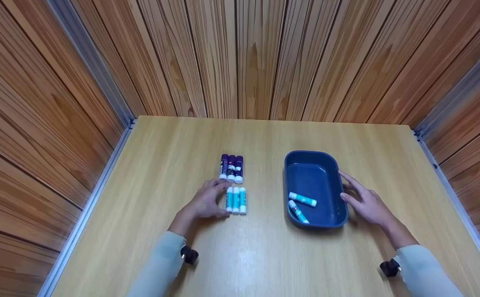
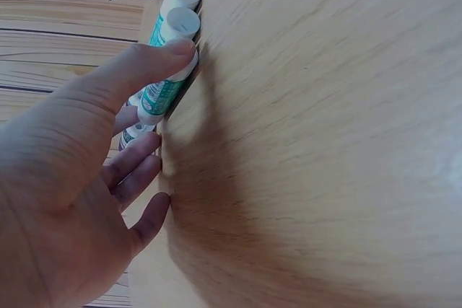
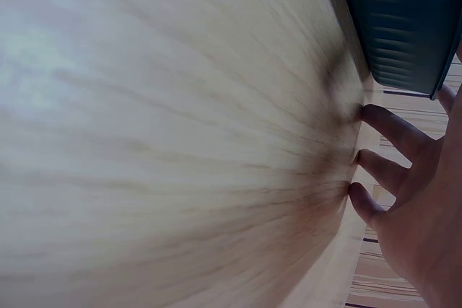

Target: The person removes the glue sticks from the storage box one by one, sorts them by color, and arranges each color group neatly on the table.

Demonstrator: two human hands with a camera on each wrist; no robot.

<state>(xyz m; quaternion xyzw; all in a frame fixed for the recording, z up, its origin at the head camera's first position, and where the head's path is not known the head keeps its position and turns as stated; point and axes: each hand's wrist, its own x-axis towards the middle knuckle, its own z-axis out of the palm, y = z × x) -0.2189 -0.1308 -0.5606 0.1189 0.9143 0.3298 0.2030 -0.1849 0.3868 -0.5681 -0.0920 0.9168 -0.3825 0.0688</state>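
Three turquoise-and-white glue sticks (image 1: 236, 201) lie side by side on the table. My left hand (image 1: 210, 201) is at the leftmost one, thumb at its near white end and index finger at its far end, spanning it lengthwise. In the left wrist view the thumb (image 2: 155, 63) overlaps the white end of that glue stick (image 2: 160, 97), while the other fingers reach down by the tabletop. My right hand (image 1: 367, 203) rests thumb and index finger against the right rim of a dark blue tub (image 1: 316, 154). Its other fingertips (image 3: 372, 113) touch the table beside the tub.
Two more turquoise glue sticks (image 1: 303, 199) lie inside the tub, toward its near left corner. Just beyond the turquoise row are three dark purple glue sticks (image 1: 231, 168) with white ends. Wood-panelled walls (image 1: 256, 62) enclose the table (image 1: 173, 140) at the back and both sides.
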